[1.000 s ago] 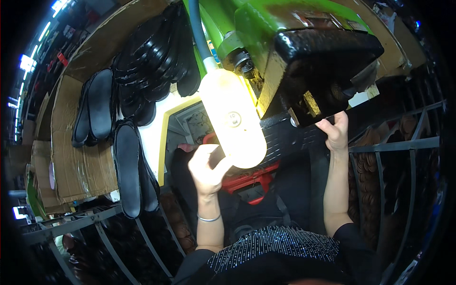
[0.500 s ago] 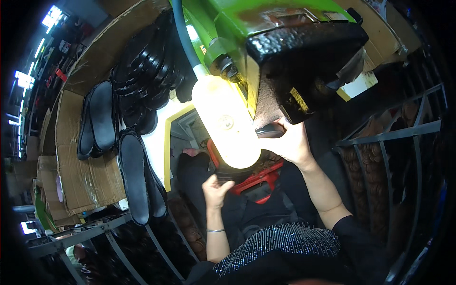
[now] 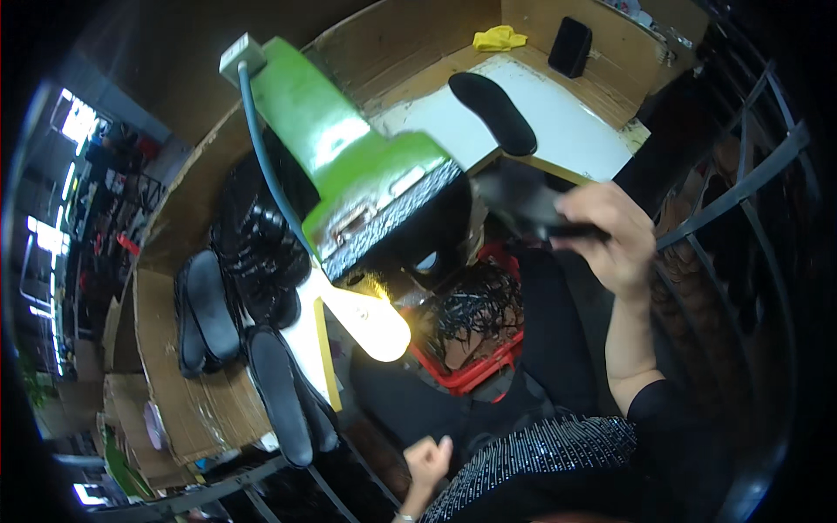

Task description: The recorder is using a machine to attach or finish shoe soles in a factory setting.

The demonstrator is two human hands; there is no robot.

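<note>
Blurred by motion, a black shoe sole (image 3: 523, 205) is gripped at one end by my right hand (image 3: 610, 235), to the right of the green machine (image 3: 375, 174). My left hand (image 3: 427, 460) is low, near my body, with fingers curled and thumb raised; nothing shows in it. The machine's lit lamp (image 3: 370, 327) hangs between the hands. Another black sole (image 3: 494, 113) lies on the white table (image 3: 584, 131) beyond my right hand. Beneath the machine, a red basket (image 3: 471, 379) holds black trimmed strips.
Grey-black soles (image 3: 283, 401) lean at the left table edge, beside a pile of shiny black soles (image 3: 261, 235). Cardboard walls (image 3: 196, 418) surround the table. A yellow cloth (image 3: 500, 38) and a dark block (image 3: 570, 47) lie at the back. A metal rack (image 3: 741, 192) stands right.
My right hand has carried the sole away from the machine, up and to the right. The left hand has dropped back toward my body. The view has shifted, showing more of the table.
</note>
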